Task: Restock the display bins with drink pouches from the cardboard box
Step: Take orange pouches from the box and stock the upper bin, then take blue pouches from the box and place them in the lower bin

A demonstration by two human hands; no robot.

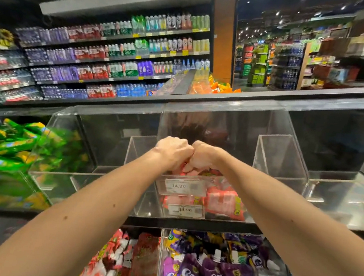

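Both arms reach forward into the middle clear acrylic bin (240, 121) on the upper tier. My left hand (172, 151) and my right hand (200, 157) are side by side, knuckles touching, fingers curled down onto red drink pouches (221, 200) that lie in the bin. What the fingertips grip is mostly hidden behind the bin's front lip; red pouch tops show just below both hands. Two price tags reading 14.90 (182, 185) sit on the bin's front. The cardboard box is out of view.
An acrylic bin (69, 140) to the left and another (338, 193) to the right flank the middle one. Green pouches (8, 150) fill the far-left bin. Lower bins hold red pouches (118, 263) and purple pouches (212, 274). Bottled drinks line shelves (117, 60) behind.
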